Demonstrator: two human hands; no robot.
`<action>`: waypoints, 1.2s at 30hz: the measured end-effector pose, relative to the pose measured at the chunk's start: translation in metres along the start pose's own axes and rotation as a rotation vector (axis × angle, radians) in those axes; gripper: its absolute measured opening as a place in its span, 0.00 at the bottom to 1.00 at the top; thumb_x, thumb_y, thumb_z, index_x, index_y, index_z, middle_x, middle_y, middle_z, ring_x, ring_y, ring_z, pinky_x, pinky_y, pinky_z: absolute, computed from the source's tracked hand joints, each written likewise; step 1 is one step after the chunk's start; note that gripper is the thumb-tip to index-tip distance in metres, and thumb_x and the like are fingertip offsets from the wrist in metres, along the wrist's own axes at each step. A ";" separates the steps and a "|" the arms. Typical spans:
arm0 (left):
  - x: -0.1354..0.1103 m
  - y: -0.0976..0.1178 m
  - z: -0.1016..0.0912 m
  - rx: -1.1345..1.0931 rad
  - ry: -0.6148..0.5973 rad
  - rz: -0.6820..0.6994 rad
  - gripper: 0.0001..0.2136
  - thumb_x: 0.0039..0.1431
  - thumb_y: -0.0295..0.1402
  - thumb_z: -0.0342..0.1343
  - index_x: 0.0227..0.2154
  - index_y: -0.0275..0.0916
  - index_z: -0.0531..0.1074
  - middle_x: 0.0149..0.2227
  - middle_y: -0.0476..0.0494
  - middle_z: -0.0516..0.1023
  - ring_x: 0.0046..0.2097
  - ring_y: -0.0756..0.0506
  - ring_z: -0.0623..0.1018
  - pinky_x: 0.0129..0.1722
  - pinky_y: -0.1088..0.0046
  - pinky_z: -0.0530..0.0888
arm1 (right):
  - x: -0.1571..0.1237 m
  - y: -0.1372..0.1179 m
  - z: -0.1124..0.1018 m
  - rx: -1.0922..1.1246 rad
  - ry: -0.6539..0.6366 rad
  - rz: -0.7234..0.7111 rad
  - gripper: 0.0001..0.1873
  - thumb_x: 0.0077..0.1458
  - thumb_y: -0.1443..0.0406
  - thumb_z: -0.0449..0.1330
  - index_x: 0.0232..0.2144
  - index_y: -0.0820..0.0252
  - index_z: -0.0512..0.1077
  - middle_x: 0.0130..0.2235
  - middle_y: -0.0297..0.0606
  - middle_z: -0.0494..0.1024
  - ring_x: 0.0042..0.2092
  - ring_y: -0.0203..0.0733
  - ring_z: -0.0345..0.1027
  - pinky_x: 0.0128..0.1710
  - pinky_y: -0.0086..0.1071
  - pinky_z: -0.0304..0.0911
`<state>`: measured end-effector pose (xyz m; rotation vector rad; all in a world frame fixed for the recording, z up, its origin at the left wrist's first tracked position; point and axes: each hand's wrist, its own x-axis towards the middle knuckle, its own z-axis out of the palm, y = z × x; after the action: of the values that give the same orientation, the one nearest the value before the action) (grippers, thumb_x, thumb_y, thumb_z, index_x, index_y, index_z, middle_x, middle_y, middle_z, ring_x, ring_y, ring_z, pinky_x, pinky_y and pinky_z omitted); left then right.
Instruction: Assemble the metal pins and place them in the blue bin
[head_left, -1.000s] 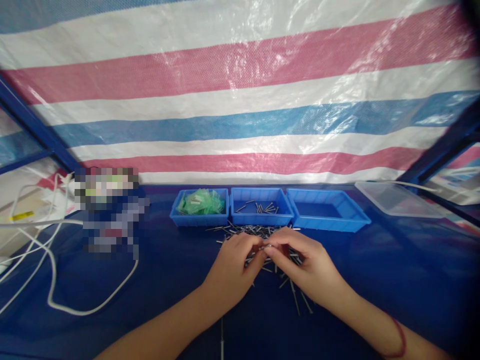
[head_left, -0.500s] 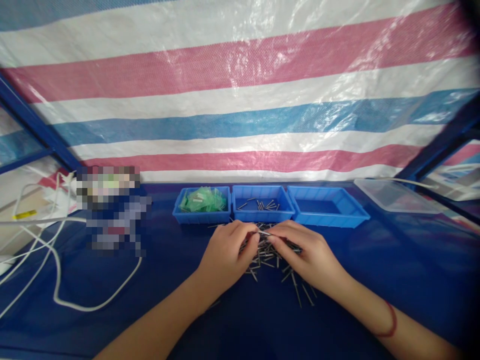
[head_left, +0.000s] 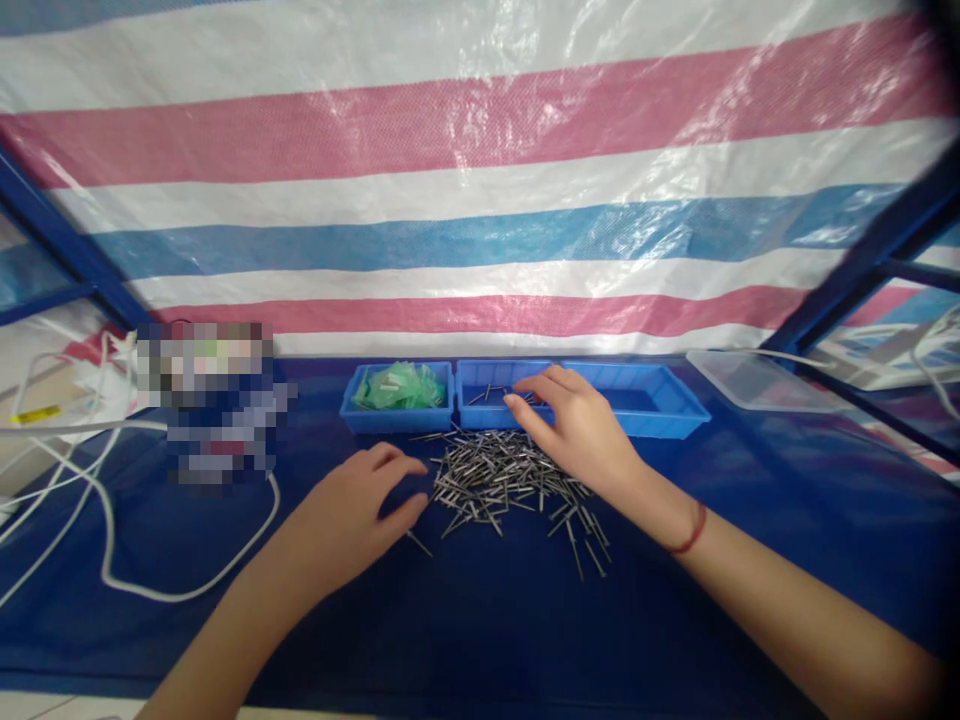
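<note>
A pile of thin metal pins [head_left: 499, 470], looking like blind rivets, lies loose on the blue table. At the pile's left edge is my left hand [head_left: 367, 510], its thumb and fingers apart with nothing between them. One stray pin [head_left: 418, 543] lies just below its thumb. My right hand [head_left: 577, 420] reaches over the front of the middle blue bin [head_left: 469, 412], fingers loosely spread and thumb tip a little away from the index finger. Several pins [head_left: 491, 390] rest on that bin's floor, partly hidden by the hand.
A left blue bin [head_left: 397, 422] holds green translucent pieces [head_left: 401, 385]. The right blue bin [head_left: 675, 405] stands beside the middle one, near a clear plastic lid [head_left: 750, 380]. White cables [head_left: 112, 540] run along the left. A striped sheet [head_left: 450, 200] hangs behind.
My hands were together over the pile, pinching a pin. They have parted: the left moved left and opened, the right moved up over the middle bin. The view shifted slightly.
</note>
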<state>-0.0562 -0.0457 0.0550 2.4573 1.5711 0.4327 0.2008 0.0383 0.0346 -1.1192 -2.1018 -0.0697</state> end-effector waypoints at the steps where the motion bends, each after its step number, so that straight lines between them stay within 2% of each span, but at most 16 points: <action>1: -0.012 -0.004 0.004 -0.025 -0.041 0.012 0.12 0.60 0.37 0.52 0.45 0.43 0.74 0.45 0.45 0.74 0.45 0.45 0.76 0.48 0.69 0.72 | -0.007 -0.002 -0.002 0.033 -0.010 -0.007 0.15 0.61 0.58 0.52 0.37 0.62 0.74 0.34 0.43 0.74 0.38 0.46 0.69 0.42 0.40 0.64; 3: -0.030 -0.010 0.013 -0.049 -0.070 0.027 0.13 0.61 0.37 0.53 0.48 0.46 0.73 0.47 0.45 0.73 0.47 0.46 0.75 0.50 0.70 0.72 | -0.020 -0.005 -0.004 0.098 -0.023 -0.026 0.12 0.61 0.60 0.53 0.36 0.61 0.73 0.35 0.43 0.74 0.39 0.45 0.69 0.42 0.40 0.64; 4: -0.036 -0.012 0.019 -0.044 -0.047 0.028 0.13 0.61 0.36 0.52 0.48 0.46 0.73 0.47 0.45 0.73 0.47 0.46 0.75 0.50 0.69 0.72 | -0.026 -0.006 -0.004 0.130 -0.028 -0.034 0.11 0.60 0.62 0.53 0.36 0.60 0.73 0.36 0.42 0.75 0.39 0.45 0.69 0.42 0.40 0.64; 8: -0.040 -0.013 0.031 -0.045 0.016 0.067 0.09 0.63 0.33 0.50 0.39 0.43 0.75 0.42 0.45 0.75 0.43 0.47 0.75 0.46 0.71 0.72 | -0.039 -0.004 -0.004 0.223 -0.062 -0.037 0.08 0.59 0.66 0.53 0.35 0.60 0.73 0.36 0.41 0.75 0.39 0.43 0.69 0.43 0.38 0.65; 12: -0.021 -0.005 0.029 -0.096 0.019 0.058 0.09 0.64 0.33 0.48 0.34 0.40 0.72 0.37 0.47 0.75 0.40 0.48 0.75 0.42 0.73 0.71 | -0.038 -0.003 -0.007 0.288 -0.186 -0.098 0.08 0.59 0.67 0.53 0.32 0.60 0.73 0.33 0.39 0.75 0.36 0.39 0.68 0.39 0.34 0.64; 16: 0.017 0.008 0.030 -0.140 0.133 0.040 0.09 0.65 0.35 0.47 0.36 0.39 0.71 0.36 0.47 0.75 0.39 0.48 0.75 0.41 0.72 0.70 | -0.039 -0.006 -0.009 0.292 -0.361 -0.203 0.06 0.55 0.67 0.57 0.27 0.59 0.71 0.28 0.35 0.72 0.32 0.37 0.65 0.33 0.31 0.60; 19: 0.049 0.019 0.038 -0.112 0.164 0.135 0.08 0.64 0.34 0.48 0.35 0.39 0.71 0.36 0.46 0.75 0.40 0.47 0.74 0.43 0.71 0.70 | -0.041 -0.009 -0.011 0.226 -0.441 -0.218 0.06 0.53 0.65 0.61 0.25 0.59 0.69 0.28 0.34 0.71 0.32 0.37 0.64 0.33 0.31 0.59; 22: 0.069 0.028 0.048 -0.073 0.194 0.224 0.08 0.63 0.33 0.49 0.42 0.39 0.70 0.40 0.44 0.75 0.43 0.46 0.74 0.45 0.68 0.69 | -0.044 -0.012 -0.014 0.136 -0.488 -0.197 0.07 0.52 0.65 0.62 0.25 0.59 0.69 0.31 0.36 0.71 0.35 0.39 0.65 0.35 0.32 0.60; 25: 0.072 0.031 0.055 -0.072 0.194 0.294 0.10 0.64 0.34 0.48 0.45 0.39 0.69 0.43 0.43 0.75 0.45 0.45 0.73 0.47 0.67 0.69 | -0.045 -0.013 -0.014 0.098 -0.535 -0.169 0.06 0.53 0.66 0.61 0.25 0.60 0.69 0.32 0.37 0.72 0.35 0.39 0.66 0.35 0.33 0.60; 30: 0.061 0.027 0.054 -0.051 0.131 0.303 0.10 0.65 0.35 0.47 0.40 0.39 0.72 0.40 0.44 0.75 0.42 0.46 0.73 0.43 0.68 0.67 | -0.046 -0.013 -0.010 0.101 -0.564 -0.175 0.05 0.56 0.70 0.57 0.28 0.61 0.70 0.32 0.38 0.71 0.35 0.39 0.66 0.36 0.33 0.62; 36: 0.056 0.028 0.049 -0.019 0.032 0.406 0.12 0.65 0.39 0.47 0.38 0.39 0.73 0.38 0.46 0.75 0.41 0.46 0.72 0.41 0.69 0.65 | -0.046 -0.015 -0.010 0.098 -0.467 -0.208 0.09 0.62 0.69 0.49 0.33 0.63 0.69 0.34 0.42 0.70 0.36 0.42 0.66 0.37 0.36 0.63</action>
<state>0.0070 -0.0066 0.0254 2.7654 1.0644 0.5458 0.2112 -0.0068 0.0174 -0.9169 -2.5997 0.2136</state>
